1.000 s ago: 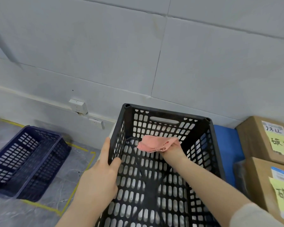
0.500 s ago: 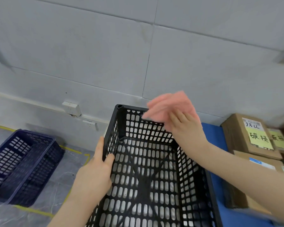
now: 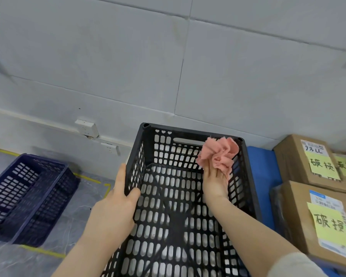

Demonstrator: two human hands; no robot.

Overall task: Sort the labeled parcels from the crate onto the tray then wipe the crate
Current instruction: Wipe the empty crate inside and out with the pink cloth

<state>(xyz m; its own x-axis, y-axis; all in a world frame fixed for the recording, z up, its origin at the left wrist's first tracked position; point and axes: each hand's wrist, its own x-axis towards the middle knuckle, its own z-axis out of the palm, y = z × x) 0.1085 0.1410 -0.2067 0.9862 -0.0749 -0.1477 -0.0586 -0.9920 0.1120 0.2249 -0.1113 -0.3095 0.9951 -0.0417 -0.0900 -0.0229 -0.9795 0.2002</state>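
A black perforated crate (image 3: 190, 132) stands in front of me with nothing inside it. My left hand (image 3: 116, 208) grips its left wall at the rim. My right hand (image 3: 215, 180) is inside the crate near the far right corner, shut on a bunched pink cloth (image 3: 218, 154) that touches the right wall near the rim. To the right, on a blue tray (image 3: 258, 156), sit cardboard parcels with yellow labels: one at the back (image 3: 308, 160) and one nearer (image 3: 324, 222).
A dark blue perforated basket (image 3: 26, 194) lies on the grey floor at the left, inside yellow tape lines (image 3: 42, 251). A grey panelled wall with white sockets (image 3: 87, 127) runs close behind the crate.
My right hand, raised above the crate's far rim half a second ago, has dropped back inside to the far right corner with the cloth. The left hand keeps its grip.
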